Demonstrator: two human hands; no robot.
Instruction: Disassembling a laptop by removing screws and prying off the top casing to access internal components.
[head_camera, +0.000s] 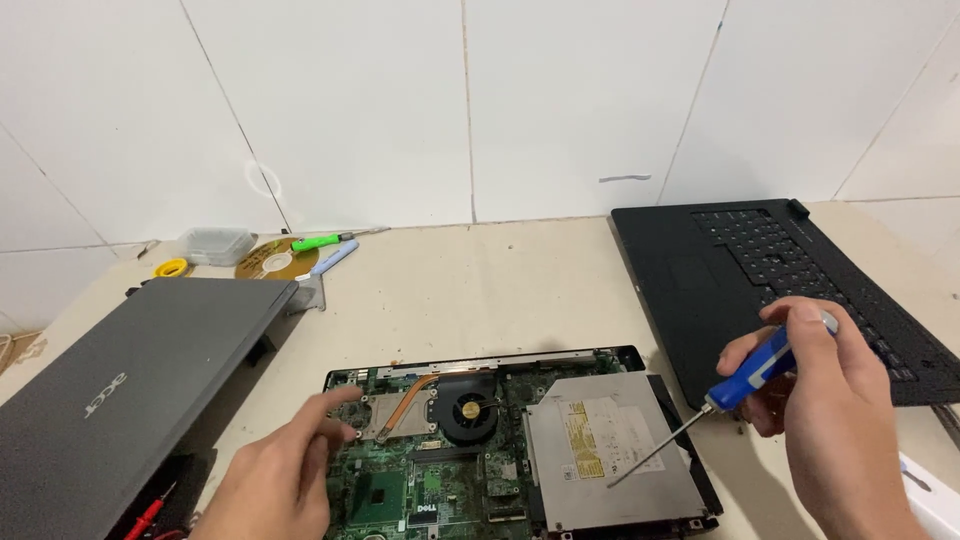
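Closest to the camera, the left hand (275, 475) lies loosely open on the near-left part of the opened laptop base (520, 450), holding nothing, its forefinger stretched toward the copper heat pipe (410, 395) and its fingertips resting on the green motherboard (440, 480). To the right of the base, the right hand (835, 410) is closed around the blue handle of a screwdriver (745, 380), thumb pressing the top of the handle, and the thin shaft slants down and left so that the tip sits on or just above the silver optical drive (610, 455) that fills the base's right half; whether the tip touches metal cannot be told. Doing this well, as I judge it, calls for the shaft to stand more upright over a screw head before any turn, with the free hand steadying the base so the tip does not skate across the drive's lid or the board. Just beyond the left fingers, the round black fan (470, 410) sits mid-base. Left of the base rests a grey closed laptop (120, 400); right of it, past the screwdriver, lies the black keyboard cover (780, 280). Farther behind the base, at the wall, lie a disc (275, 260), a green-handled tool (320, 241) and a clear plastic box (215, 243).
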